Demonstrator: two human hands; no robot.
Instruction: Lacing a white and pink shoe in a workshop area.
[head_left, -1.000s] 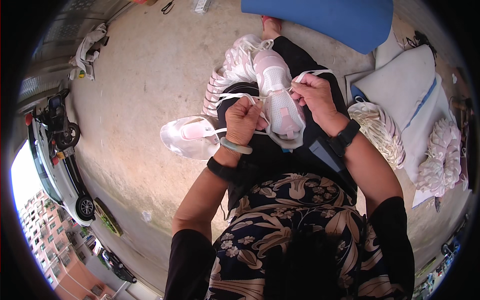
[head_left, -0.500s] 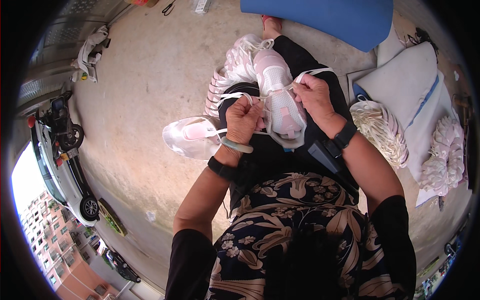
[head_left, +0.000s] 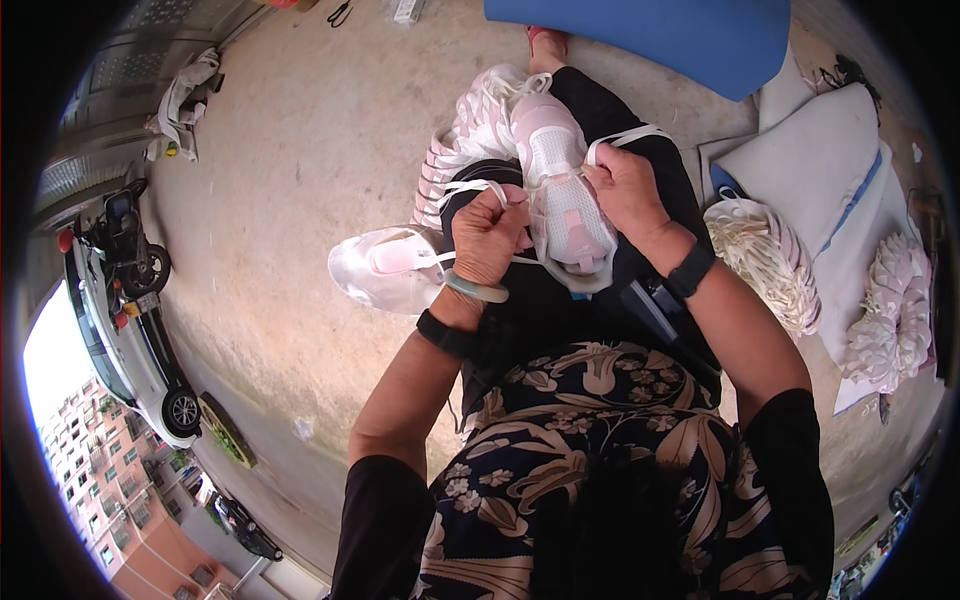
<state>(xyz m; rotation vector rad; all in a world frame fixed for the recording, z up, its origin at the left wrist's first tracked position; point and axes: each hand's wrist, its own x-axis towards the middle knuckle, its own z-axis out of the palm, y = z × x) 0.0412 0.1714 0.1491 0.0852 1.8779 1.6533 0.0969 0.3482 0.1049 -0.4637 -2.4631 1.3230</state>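
Shoe upper: is lying on the dark trousers, between the two hands, pink and white.
Long axis: is running away from the body, the far end leaning slightly left.
Right hand: is sitting nearer, fingertips meeting at the upper's right edge, pinching lace (whether they are catching the edge too, I cannot tell).
Left hand: is standing just beside the left edge, fingers curled tight around a lace loop.
Lace line: is crossing the upper's long axis, roughly hand to hand.
Stack of uppers: is resting beyond the left hand, beside the far end.
Loose upper: is lying left of the left wrist, apart from the fingers.
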